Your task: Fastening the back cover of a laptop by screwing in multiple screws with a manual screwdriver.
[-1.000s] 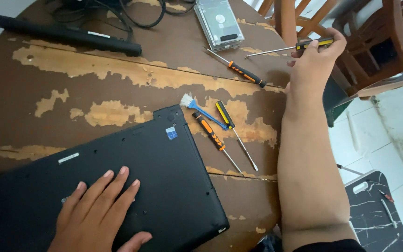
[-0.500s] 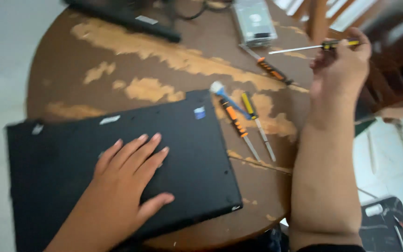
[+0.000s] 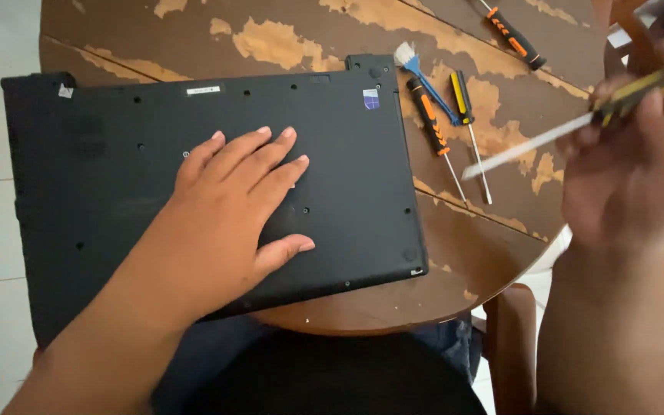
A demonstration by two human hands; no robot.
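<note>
Left hand (image 3: pixel 232 204) flat, fingers spread, pinning upturned black laptop (image 3: pixel 101 230) beneath it. Right hand (image 3: pixel 632 161) closed on yellow-handled screwdriver (image 3: pixel 570 127), tip towards laptop. Best keep laptop pressed, seat tip squarely in screw.

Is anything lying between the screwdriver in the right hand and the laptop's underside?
Nothing visible blocks it. The right hand holds the screwdriver in the air, right of the laptop. Two screwdrivers and a small brush lie flat on the table below. The left hand rests flat mid-panel.
</note>
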